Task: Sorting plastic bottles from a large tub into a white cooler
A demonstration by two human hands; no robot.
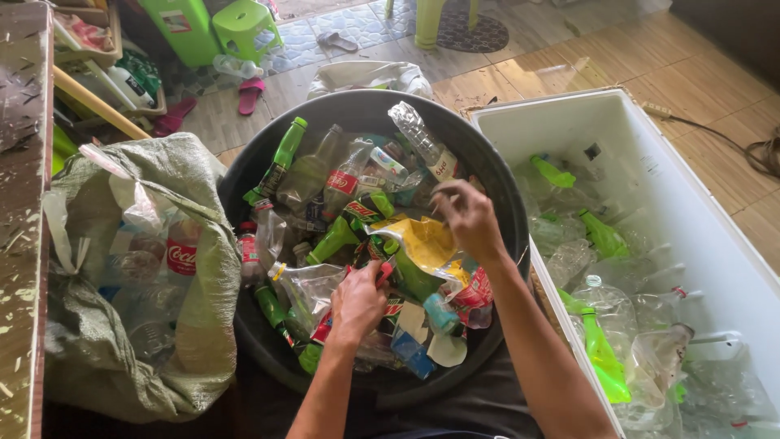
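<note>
The left hand (357, 302) clenches a red-capped bottle piece and the right hand (470, 218) pinches a crumpled yellow plastic wrapper (422, 244), both over the round black plastic tub (244, 187), where loosely heaped bottles could slide out toward one grey woven sack (195, 341) left or one white foam box (715, 236) right.

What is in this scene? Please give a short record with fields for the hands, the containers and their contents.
left hand: in the black tub, fingers closed on a small red thing, cannot tell what it is
right hand: above the bottles in the tub, on a yellow wrapper
tub contents: green and clear plastic bottles, labels
white box: clear and green bottles
sack: clear bottles
</note>
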